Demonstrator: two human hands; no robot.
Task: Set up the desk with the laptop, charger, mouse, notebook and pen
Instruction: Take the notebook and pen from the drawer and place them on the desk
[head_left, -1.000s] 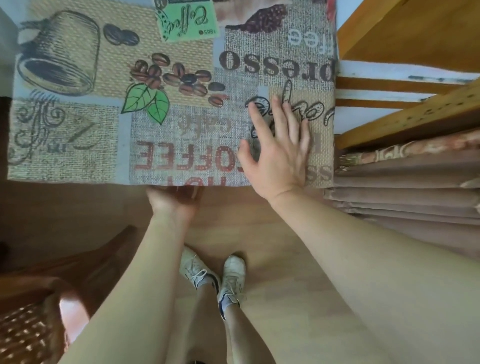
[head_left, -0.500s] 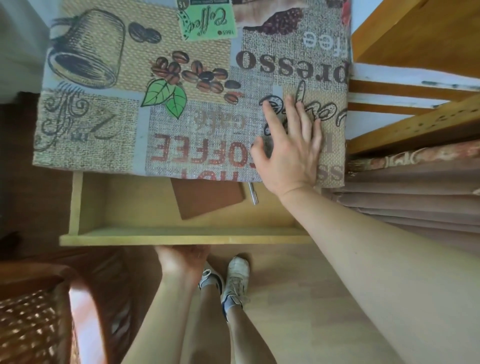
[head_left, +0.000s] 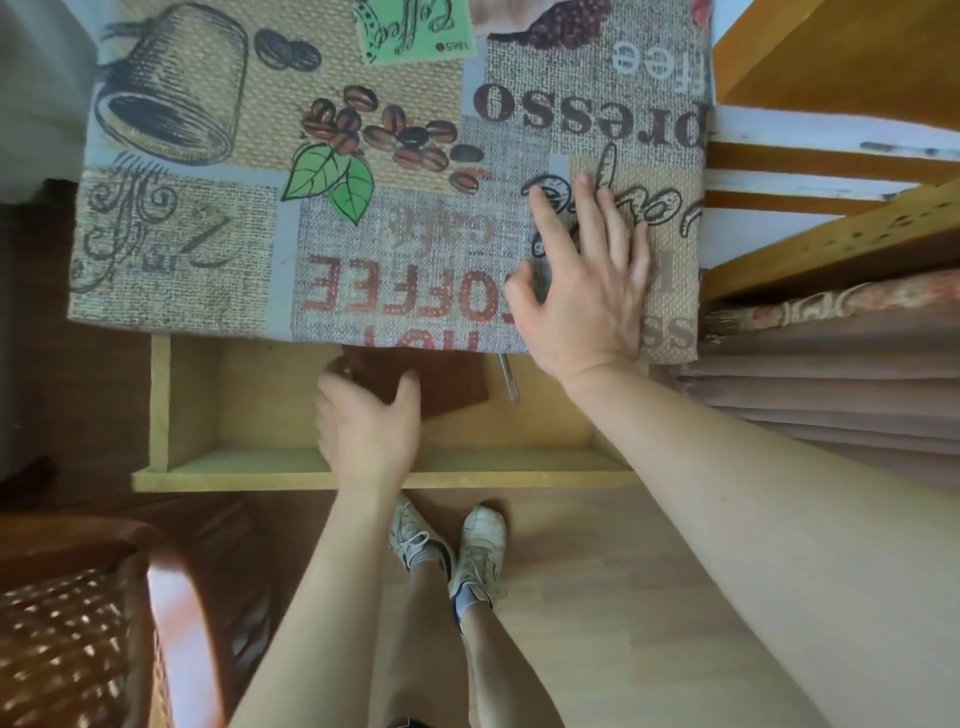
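Note:
The desk is covered by a coffee-print cloth. Its pale wooden drawer stands pulled out below the front edge. A brown notebook lies inside, partly under the desk top. A pen lies just right of the notebook. My left hand reaches into the drawer and rests over the notebook's near left corner, thumb spread; the hand is blurred. My right hand lies flat on the cloth near the desk's front right corner, fingers straight. No laptop, charger or mouse is in view.
A wicker-seat chair stands at the lower left. Wooden shelves with stacked brown fabric flank the desk on the right. My legs and white shoes stand on the wood floor just in front of the drawer.
My left hand pulled the drawer out, left its front edge and moved forward onto the notebook. My right hand stayed flat on the cloth.

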